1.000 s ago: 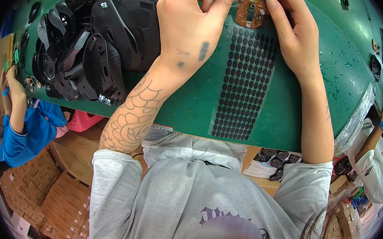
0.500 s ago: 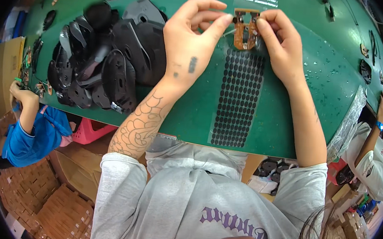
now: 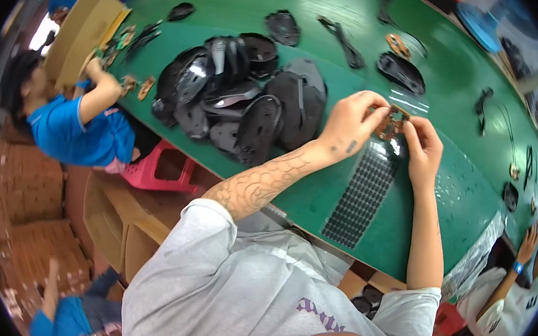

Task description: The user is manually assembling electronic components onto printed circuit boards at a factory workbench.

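Note:
My left hand (image 3: pixel 353 125) pinches the left edge of a small orange-brown circuit board (image 3: pixel 387 128) between thumb and fingertips. On the board's right edge, the thumb and fingers of my right hand (image 3: pixel 423 149) are closed too. The board is held tilted above the far end of a clear sheet of black oval pads (image 3: pixel 361 198), which lies flat on the green table (image 3: pixel 306 187). Fingertips hide parts of the board. Left of my left hand sits a heap of black computer-mouse shells (image 3: pixel 223 103).
Beyond my hands lie a black mouse shell (image 3: pixel 401 73), another orange board (image 3: pixel 398 46) and a bundled black cable (image 3: pixel 342 43). Crumpled clear plastic (image 3: pixel 482 257) hangs at the right edge. A person in blue (image 3: pixel 74 122) works at the left, near a pink stool (image 3: pixel 163 168).
My view has swung to the left, so the table and my hands appear farther right. Both hands still hold the circuit board, which is now tilted differently.

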Available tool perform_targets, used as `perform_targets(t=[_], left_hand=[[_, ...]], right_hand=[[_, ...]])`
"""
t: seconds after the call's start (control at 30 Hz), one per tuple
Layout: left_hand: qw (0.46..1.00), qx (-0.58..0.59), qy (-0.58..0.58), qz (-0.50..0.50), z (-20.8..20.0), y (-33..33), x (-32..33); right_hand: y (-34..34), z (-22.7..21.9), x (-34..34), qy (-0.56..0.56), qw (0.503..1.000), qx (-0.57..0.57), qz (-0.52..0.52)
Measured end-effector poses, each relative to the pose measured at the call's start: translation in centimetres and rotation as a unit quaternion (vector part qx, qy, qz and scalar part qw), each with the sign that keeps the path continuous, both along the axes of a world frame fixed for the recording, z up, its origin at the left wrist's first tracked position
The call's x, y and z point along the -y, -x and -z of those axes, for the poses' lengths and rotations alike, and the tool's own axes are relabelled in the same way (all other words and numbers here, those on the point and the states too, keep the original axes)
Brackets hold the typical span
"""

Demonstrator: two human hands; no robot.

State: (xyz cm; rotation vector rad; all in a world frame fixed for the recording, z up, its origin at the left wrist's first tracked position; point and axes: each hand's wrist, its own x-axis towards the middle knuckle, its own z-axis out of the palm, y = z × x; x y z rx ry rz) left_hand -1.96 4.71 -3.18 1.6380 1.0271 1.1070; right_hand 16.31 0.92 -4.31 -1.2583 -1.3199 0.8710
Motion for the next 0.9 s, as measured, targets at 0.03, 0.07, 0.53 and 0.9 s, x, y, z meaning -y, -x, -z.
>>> perform_targets(t=[0.03,0.07,0.53,0.9], left_hand=[[1.0,0.006,-0.025,-0.017,0.0,-0.1,-0.2],[0.998,0.014,-0.048,-0.028,-0.2,-0.4,-0.5],[0.917,0.35,0.179,-0.068,-8.4,-0.1,-6.2],[0.883,-0.065,-0.203,-0.419,-18.3,9.2,-35.3]], right_hand=[[0.1,-0.1,-0.1,0.01,1.0,0.009,0.01],[0.2,-0.5,-0.3,0.005,1.0,0.009,-0.002],[-0.2,-1.0,-0.9,-0.008,0.991,-0.131,0.007],[0.5,-1.4,-1.0,-0.021,0.993,-0.111,-0.028]])
